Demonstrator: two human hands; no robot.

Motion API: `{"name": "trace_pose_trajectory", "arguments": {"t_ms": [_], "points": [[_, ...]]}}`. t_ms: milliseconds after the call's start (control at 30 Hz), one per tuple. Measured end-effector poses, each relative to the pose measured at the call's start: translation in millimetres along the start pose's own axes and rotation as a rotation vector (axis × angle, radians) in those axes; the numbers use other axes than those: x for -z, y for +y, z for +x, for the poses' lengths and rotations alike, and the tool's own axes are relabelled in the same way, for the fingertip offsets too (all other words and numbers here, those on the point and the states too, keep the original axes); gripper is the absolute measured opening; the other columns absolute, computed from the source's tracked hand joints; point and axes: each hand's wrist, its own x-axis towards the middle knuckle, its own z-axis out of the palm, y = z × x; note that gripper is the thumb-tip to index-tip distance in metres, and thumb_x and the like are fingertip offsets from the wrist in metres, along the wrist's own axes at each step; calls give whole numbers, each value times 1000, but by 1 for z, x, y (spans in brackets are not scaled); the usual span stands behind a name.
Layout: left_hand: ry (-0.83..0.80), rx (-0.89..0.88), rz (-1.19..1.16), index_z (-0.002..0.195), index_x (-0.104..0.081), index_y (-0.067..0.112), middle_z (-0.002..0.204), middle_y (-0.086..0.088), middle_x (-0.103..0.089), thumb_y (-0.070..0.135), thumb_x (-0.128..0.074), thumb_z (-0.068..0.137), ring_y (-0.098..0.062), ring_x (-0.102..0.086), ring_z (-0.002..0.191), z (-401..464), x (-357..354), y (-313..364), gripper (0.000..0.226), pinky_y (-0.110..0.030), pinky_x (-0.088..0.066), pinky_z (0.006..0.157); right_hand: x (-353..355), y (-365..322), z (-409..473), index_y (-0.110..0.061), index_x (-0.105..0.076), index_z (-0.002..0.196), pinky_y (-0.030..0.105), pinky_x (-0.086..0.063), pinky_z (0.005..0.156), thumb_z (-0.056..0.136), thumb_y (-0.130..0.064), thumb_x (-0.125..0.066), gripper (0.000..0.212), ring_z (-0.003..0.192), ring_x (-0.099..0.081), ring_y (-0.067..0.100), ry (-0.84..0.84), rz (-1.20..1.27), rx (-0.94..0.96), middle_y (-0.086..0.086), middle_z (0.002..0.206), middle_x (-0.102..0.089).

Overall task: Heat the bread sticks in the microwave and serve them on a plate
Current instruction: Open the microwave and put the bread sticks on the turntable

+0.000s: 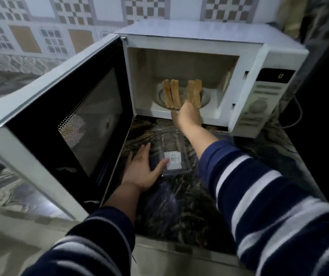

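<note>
The white microwave [197, 39] stands on the dark marble counter with its door [64, 120] swung wide open to the left. Several tan bread sticks [171, 93] lie side by side on the glass turntable [206, 97] inside. My right hand [188, 116] reaches into the cavity's front edge and touches the near ends of the right-hand bread sticks; whether it grips one is hidden. My left hand [142, 168] rests flat on the counter, fingers spread, its thumb on a clear plastic tray [172, 148] with a white label. No plate is in view.
The open door blocks the space left of the hands. The microwave's control panel [263, 96] shows 0 on its display. A power cable [293, 120] trails off at the right. A patterned tile wall [40, 32] runs behind. The counter's front edge [179, 250] is near my body.
</note>
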Motion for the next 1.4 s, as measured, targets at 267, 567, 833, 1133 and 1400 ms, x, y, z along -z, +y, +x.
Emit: {"name": "trace_pose_trajectory", "arguments": {"t_ms": [267,567,833,1133,1400], "points": [[22,53,-245,148,-27,23,145,-10,-45,45,-50,93,-28,-45,130,-10,15,20,63,-39,-38,106,5,28,-91,-8,-38,140,36,-40,100,95,-6,-44,46,126,-48,35,-236,-57,-26,20,138,-49],[-16,157,-314,138,-42,16,123,-11,-63,33,-61,89,-31,-56,117,-32,14,29,55,-35,-45,96,3,60,-147,-13,-29,145,27,-39,91,88,3,-46,61,123,-48,33,-226,36,-39,17,136,-51],[-6,382,-652,130,-52,8,109,-16,-67,20,-67,86,-30,-68,92,-28,5,34,48,-43,-57,81,-9,69,-148,-5,-53,125,28,-42,92,95,-7,-47,30,120,-54,30,-50,112,-203,15,129,-58],[-24,608,-951,97,-54,6,83,-21,-63,-5,-66,83,-17,-59,55,-25,9,34,21,-20,-52,42,-17,77,-133,-3,-67,105,40,-59,78,82,-2,-59,24,90,-70,27,-150,394,-365,16,101,-71],[23,609,-855,91,-57,4,70,-14,-63,0,-69,82,-16,-61,53,-26,8,35,15,-23,-55,43,-10,68,-134,-4,-65,114,37,-59,79,88,-1,-56,28,94,-70,28,-173,437,-411,18,112,-68]]}}
